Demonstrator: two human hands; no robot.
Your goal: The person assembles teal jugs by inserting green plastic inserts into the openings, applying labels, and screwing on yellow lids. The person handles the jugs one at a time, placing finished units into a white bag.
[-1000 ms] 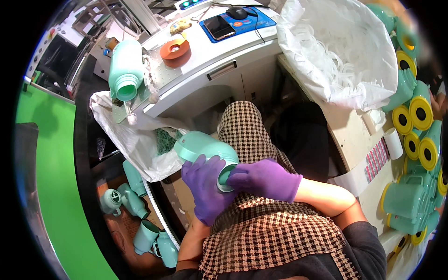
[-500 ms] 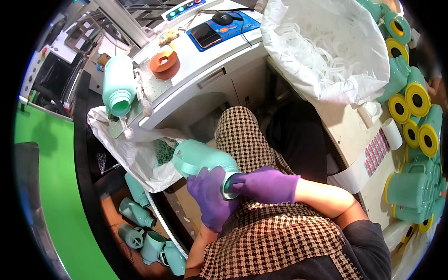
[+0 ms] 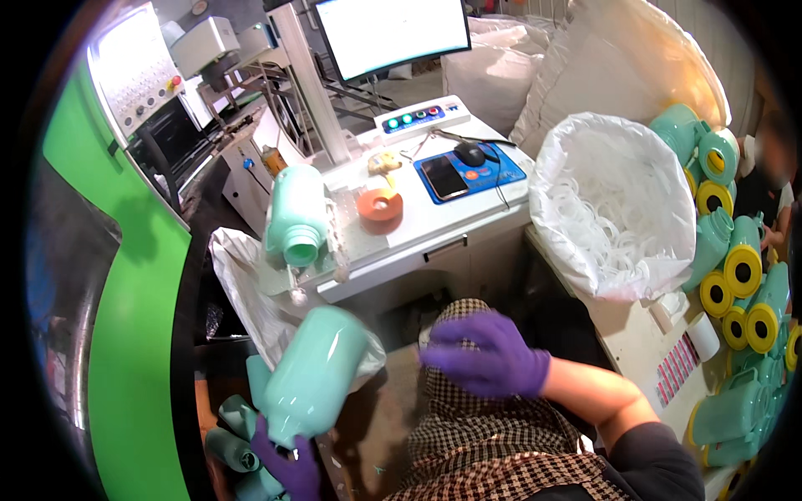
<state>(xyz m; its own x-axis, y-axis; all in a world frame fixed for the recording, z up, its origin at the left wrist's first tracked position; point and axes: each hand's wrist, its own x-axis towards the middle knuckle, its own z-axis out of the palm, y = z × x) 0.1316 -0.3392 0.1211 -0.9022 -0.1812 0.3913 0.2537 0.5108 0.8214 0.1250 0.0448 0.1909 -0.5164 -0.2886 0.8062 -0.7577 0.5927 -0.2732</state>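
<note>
A mint-green bottle (image 3: 313, 376) was held at about seven o'clock in the head view, gripped near its neck end by the left hand (image 3: 288, 463), whose purple-gloved fingers were closed round it; the body of the bottle was tilted up toward one o'clock. The right hand (image 3: 489, 355) was seen near the centre, at about five o'clock of the white machine table (image 3: 434, 225), with its fingers spread loosely and nothing held in them. A second mint bottle (image 3: 296, 219) was lying on the fixture at ten o'clock of the held one, mouth toward the person. More bottles were heaped in a bin (image 3: 238, 438) at the lower left, touching one another, and yellow-capped bottles (image 3: 739, 267) were stacked at three o'clock beside a white bag of plastic rings (image 3: 610, 217).

It was judged that the held bottle should be steadied with a firmer wrap further up its body, since a grip so near one end left the heavy part unsupported. The free hand would best be brought under the body before any transfer.
</note>
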